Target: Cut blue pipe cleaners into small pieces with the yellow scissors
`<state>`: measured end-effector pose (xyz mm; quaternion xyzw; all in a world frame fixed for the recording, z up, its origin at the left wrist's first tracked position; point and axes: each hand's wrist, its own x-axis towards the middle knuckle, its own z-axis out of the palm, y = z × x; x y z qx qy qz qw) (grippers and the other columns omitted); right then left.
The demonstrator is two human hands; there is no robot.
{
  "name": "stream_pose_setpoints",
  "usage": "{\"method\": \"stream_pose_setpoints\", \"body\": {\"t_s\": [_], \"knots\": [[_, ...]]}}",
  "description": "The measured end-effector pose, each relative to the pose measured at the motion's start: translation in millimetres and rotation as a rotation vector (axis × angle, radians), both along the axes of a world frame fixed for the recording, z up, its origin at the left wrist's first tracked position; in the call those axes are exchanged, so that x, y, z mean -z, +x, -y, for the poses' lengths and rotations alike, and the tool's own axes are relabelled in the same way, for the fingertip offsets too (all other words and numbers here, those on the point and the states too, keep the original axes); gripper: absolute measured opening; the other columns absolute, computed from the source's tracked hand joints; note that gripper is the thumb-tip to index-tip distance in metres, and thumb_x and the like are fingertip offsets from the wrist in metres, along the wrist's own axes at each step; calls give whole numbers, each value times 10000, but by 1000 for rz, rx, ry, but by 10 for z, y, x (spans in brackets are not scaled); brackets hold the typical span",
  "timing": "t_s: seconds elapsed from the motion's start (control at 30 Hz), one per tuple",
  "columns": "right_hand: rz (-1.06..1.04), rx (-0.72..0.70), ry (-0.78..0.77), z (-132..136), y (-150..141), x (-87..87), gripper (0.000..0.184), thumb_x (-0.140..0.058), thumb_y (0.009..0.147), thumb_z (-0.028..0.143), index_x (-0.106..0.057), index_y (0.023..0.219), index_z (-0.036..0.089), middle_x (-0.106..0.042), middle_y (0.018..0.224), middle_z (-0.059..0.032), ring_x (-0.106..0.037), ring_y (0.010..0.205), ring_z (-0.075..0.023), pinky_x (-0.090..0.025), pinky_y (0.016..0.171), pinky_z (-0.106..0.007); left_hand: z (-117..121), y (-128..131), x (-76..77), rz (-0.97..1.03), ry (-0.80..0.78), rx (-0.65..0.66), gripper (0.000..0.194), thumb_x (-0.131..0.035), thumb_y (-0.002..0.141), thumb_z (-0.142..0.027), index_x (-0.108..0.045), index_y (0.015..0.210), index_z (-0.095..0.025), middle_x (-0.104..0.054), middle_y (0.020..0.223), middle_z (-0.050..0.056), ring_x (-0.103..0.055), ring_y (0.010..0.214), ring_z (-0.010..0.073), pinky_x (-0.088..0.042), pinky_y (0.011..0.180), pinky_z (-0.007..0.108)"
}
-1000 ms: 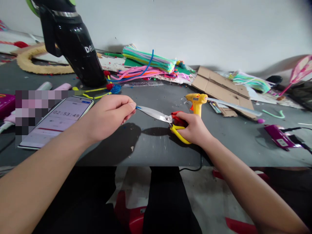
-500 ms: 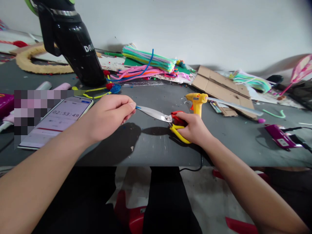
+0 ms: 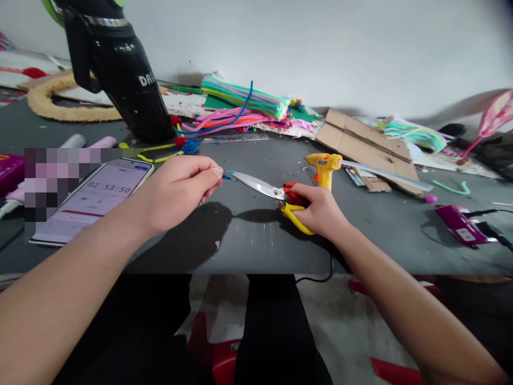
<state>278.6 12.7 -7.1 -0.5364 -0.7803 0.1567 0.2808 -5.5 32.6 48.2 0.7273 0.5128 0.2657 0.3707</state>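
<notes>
My left hand [image 3: 184,190] is closed in a pinch, thumb against fingers, over the table's middle. A short bit of blue pipe cleaner [image 3: 226,176] pokes out at its fingertips; the rest is hidden in the hand. My right hand [image 3: 316,211] grips scissors [image 3: 260,187] by their red and yellow handles. The silver blades look closed together and point left, their tip just right of the blue bit. Tiny blue scraps lie on the table below. Behind my right hand stands a yellow glue gun [image 3: 324,166] with a long clear glue stick.
A phone [image 3: 96,198] showing a timer lies left, beneath my forearm. A black bottle [image 3: 124,80] stands behind it. Bundles of coloured pipe cleaners [image 3: 244,96] and folded cardboard [image 3: 360,141] lie along the wall. A purple power block [image 3: 460,224] with cables is at right.
The scissors have shifted slightly right, so their tip sits a little farther from my left fingertips. Small blue scraps now show near the tip. My left hand has hardly moved.
</notes>
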Motion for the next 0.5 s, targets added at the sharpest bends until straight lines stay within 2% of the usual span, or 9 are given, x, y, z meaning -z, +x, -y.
{"method": "stream_pose_setpoints", "body": {"t_s": [0.2,0.5], "knots": [[-28,8,-24,20,14,0,239,-662,705,271,-438,667,197,-384,605,60,-294,578,-80,-281,537,-235,6,-10,8,-2,16,-16,395,-455,961,-366,-464,608,-190,-491,589,-32,-459,603,108,-351,649,300],[-27,-17,-40,7,11,11,177,-665,714,298,-532,707,182,-426,621,47,-322,591,-88,-296,550,-245,13,1,3,-4,48,-28,392,-461,962,-395,-470,628,-189,-527,626,-16,-503,664,120,-379,689,291]]}}
